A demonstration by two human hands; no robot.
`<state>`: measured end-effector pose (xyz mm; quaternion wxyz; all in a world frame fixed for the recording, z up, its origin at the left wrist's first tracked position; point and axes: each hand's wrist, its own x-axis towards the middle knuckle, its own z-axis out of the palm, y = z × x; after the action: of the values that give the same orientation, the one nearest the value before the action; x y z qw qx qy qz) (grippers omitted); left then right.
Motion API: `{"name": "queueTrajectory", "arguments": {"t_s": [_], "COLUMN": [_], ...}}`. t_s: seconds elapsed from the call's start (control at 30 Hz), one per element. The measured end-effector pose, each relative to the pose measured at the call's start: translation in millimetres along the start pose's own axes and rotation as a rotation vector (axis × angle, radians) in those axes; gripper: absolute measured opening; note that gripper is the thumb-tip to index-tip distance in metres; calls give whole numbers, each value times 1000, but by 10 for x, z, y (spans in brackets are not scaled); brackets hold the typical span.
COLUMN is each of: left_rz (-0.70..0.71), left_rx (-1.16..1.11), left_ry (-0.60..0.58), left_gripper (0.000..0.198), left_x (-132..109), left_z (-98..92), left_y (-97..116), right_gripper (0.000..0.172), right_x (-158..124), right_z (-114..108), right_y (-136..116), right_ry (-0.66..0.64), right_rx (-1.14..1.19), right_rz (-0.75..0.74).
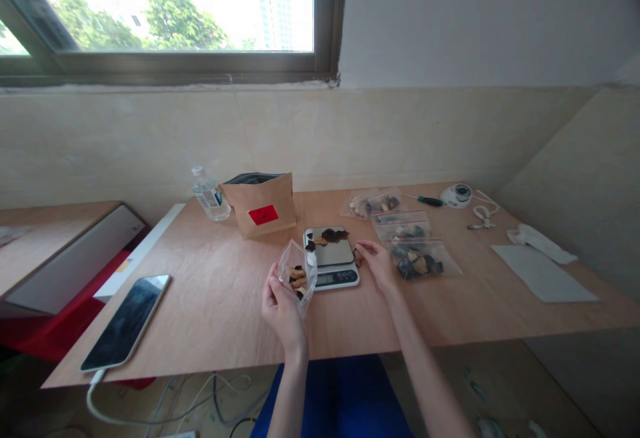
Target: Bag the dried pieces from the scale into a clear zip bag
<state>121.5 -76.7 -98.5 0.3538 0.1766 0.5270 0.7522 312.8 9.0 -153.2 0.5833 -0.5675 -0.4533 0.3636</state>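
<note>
Clear, thin plastic is forming the small bag (pixel 290 256) that the left hand (pixel 281 308) is holding up in the head view, just in front of the digital scale (pixel 334 257) and partly over its left side. The thumb and fingers are closing on the bag's left side, and its mouth is gaping upward. Inside, dried mushroom slices (pixel 298 281) are showing tan and dark brown colours, with curled, irregular shapes. The right hand (pixel 374 261) is keeping its thumb and forefinger narrow beside the right edge of the scale; it seems to be pinching a small dark piece (pixel 358 258). More dark dried pieces (pixel 334 235) are lying on the flat, grey metal-looking plate of the scale.

In my judgement, these pieces are being very light, dry and rather stiff, so hard pressing could be breaking them; a soft pinch at a thick edge is suiting them best. The bag is probably being limp and a little slippery, and its rim is offering the safer hold.

Behind the scale, a stiff kraft-paper pouch (pixel 243 203) is standing open with a dark lining. To the right, a zip bag (pixel 450 261) is lying flat on the smooth wood-grained tabletop (pixel 220 318), holding black and tan chunks.
</note>
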Motion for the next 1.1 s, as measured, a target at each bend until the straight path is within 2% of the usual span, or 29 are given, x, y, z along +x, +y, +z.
{"name": "queueTrajectory", "arguments": {"t_s": [0.1,0.23,0.33,0.43,0.47,0.53,0.63,0.73,0.83,0.97,1.1], "left_rz": [23,23,35,42,38,31,36,36,25,20,3], "left_rx": [28,73,73,65,62,49,20,-1,-19,-5,-45], "left_ry": [-8,-55,-66,-70,-68,-55,-25,-1,6,0,1], "left_gripper": [43,46,46,45,46,46,45,44,45,46,46], "left_x": [-5,-13,-27,-22,-11,26,98,139,127,104,147], "left_z": [48,122,168,181,176,154,111,81,76,78,66], "left_y": [5,-21,-62,-78,-72,-47,1,29,35,30,12], "right_gripper": [36,31,27,27,27,27,28,25,19,15,20], "right_x": [-3,-152,-338,-438,-437,-389,-283,-239,-263,-290,-277], "right_z": [41,240,453,553,535,417,114,-150,-249,-250,-252], "right_y": [-189,-631,-938,-1039,-1008,-854,-490,-180,-49,-4,1], "right_ry": [38,-39,-209,-352,-344,-244,-72,-99,-174,-190,-131], "right_rx": [7,52,76,-2,-35,-105,-328,-621,-783,-841,-836], "right_rz": [-55,-115,-155,-282,-314,-328,-308,-323,-374,-411,-431]}}
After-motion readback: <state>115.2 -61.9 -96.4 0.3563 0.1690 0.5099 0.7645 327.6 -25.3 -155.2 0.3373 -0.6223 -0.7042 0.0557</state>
